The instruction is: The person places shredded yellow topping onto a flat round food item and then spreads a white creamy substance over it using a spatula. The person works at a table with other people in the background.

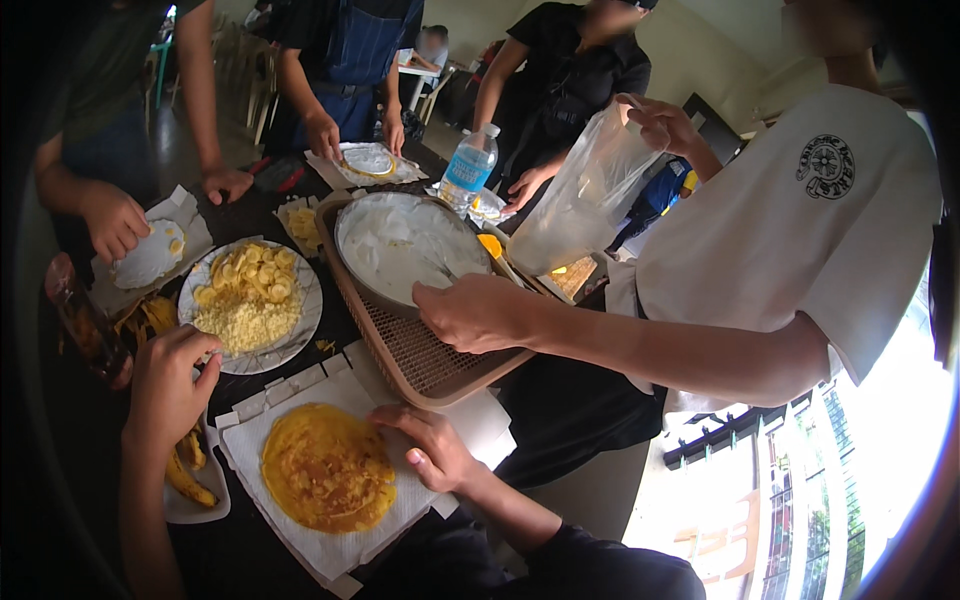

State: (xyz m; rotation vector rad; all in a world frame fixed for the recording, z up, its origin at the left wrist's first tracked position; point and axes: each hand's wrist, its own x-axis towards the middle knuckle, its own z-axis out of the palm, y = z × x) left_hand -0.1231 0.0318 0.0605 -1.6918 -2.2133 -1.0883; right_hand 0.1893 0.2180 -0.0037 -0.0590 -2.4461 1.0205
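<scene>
Left hand (170, 385) raised over plate rim (300, 330), fingers curled in narrow, pinching at sliced banana and crumbs (248, 295); can't tell if anything's between fingertips. Right hand (430, 448) flat, fingers spread wide, resting on white paper sheet (330, 545) at right edge of yellow crepe (327, 468). Crepe lies round and flat in centre of sheet, nearest the person. Small white tray w/ banana peel (190, 480) just left of sheet. Brown mesh tray (420, 365) beyond, holding round pan of white cream (405, 245). Co-worker's hand (470, 312) on pan rim. Clear water bottle, blue label (468, 168), upright behind pan. Clear plastic bag (585, 200) held up by co-worker in white shirt. Dark glass bottle (85, 320) far left.
</scene>
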